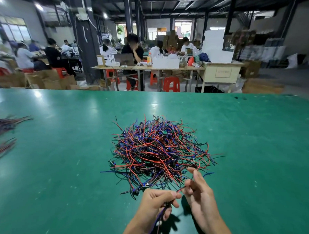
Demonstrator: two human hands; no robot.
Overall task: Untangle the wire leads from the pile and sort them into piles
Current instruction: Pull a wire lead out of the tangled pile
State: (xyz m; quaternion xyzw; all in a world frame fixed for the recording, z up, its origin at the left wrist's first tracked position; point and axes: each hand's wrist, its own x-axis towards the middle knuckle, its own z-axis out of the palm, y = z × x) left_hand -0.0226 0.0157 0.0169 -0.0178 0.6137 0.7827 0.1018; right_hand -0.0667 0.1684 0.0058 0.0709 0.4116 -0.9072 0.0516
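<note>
**Two hands on one lead beside the tangled heap**

Two bare hands meet low in the view, just in front of a large tangled pile of thin red, blue and black wire leads [158, 152] that sits on a green matte-topped worktable [64, 174]. The left hand [156, 200] has its fingers curled around a small gathered bunch of blue and red leads [159, 221], whose tails hang down toward the wrist and blur out near the bottom edge. The right hand [197, 191] pinches a single red and black wire lead [181, 188] with fingertips and thumb; this lead runs across to the left hand's fingertips, and its far end rises along the right fingers toward the near edge of the pile. Whether that end is free of the tangle is hard to make out.

At the left edge of the table lie two sorted bundles of dark and reddish leads [3, 123], both blurred and cut off by the frame. Small dark and green parts sit among the wires of the main pile, too small to identify.

Beyond the table, seated people [131, 52] work at long benches with red plastic stools [171, 84] and cardboard boxes. A pale cabinet with a label on its front [221, 73] stands to the right; the writing cannot be read.
</note>
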